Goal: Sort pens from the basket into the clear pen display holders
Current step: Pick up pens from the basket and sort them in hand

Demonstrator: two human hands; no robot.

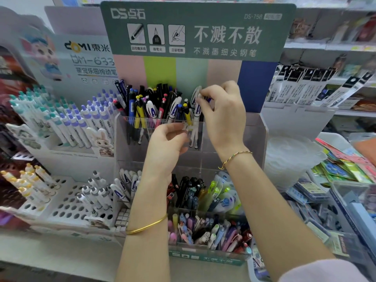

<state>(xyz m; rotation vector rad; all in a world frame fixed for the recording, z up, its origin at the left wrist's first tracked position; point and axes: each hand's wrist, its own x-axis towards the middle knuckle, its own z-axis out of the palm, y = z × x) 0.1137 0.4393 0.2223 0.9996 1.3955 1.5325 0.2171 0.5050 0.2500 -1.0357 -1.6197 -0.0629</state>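
Nearest the lens, a pale sleeve [325, 271] covers the right forearm, and both arms reach up to the clear pen display holder [254, 135]. Right hand [223, 119]: thumb and fingertips [200, 96] pinch the top of a white pen [197, 111] marked with a blue letter A; the pen stands in the holder's upper tier, just right of the mixed pens [154, 106] packed there. Left hand [164, 151]: fingers curled, tips [183, 132] at the front wall of that tier, below the right-hand fingers; whether they grasp anything cannot be determined owing to blur. A gold bangle [146, 225] sits on the left wrist, a cord bracelet [237, 156] on the right. Beneath the hands, the lower tiers hold more assorted pens [205, 231]. Behind the fingers stands a green backing card [197, 29]. Left of the hands, a white perforated rack [67, 202] carries white pens.
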